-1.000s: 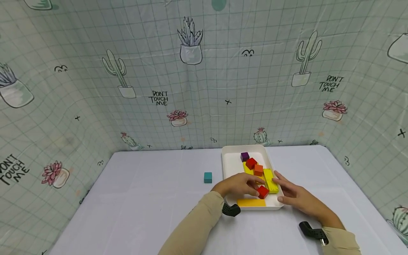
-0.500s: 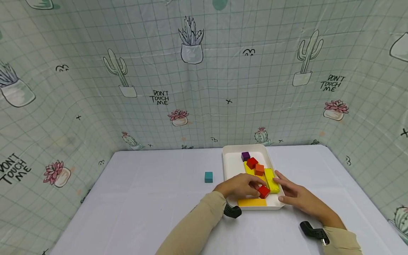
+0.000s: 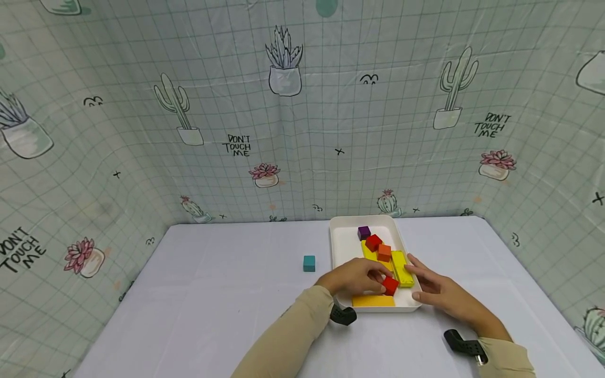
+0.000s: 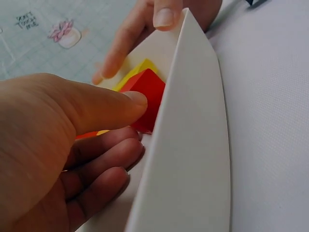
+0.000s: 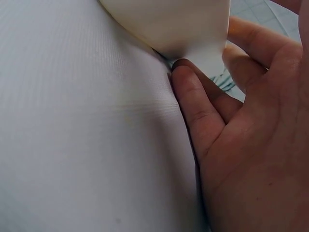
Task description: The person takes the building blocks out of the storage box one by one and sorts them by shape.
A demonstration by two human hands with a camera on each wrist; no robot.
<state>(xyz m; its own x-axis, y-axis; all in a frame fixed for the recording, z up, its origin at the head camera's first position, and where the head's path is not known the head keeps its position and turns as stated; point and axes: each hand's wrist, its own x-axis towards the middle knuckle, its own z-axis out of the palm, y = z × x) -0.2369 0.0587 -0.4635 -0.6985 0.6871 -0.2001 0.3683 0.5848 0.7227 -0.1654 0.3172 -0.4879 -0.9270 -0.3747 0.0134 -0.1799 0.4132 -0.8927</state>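
Inside a white tray [image 3: 342, 244], my left hand [image 3: 355, 276] pinches a red cube [image 3: 390, 286] near the tray's front right; in the left wrist view the thumb lies along the red cube [image 4: 153, 99]. My right hand [image 3: 439, 291] rests at the tray's right side, its fingers fairly straight, with the index finger reaching over the rim beside a yellow block [image 3: 402, 270]. In the right wrist view, lower fingers [image 5: 190, 94] of that hand lie against the outside of the tray [image 5: 169, 21].
An amber block [image 3: 373, 301] lies along the tray's front wall. Farther back are an orange cube [image 3: 384, 253], a second red cube [image 3: 374, 242], another yellow block [image 3: 367, 252] partly covered, and a purple cube [image 3: 364, 233]. A teal cube [image 3: 309, 263] sits on the table left of the tray.
My left fingers have drawn in slightly around the red cube; the index finger no longer stretches out above it. The right hand and the tray look unmoved.
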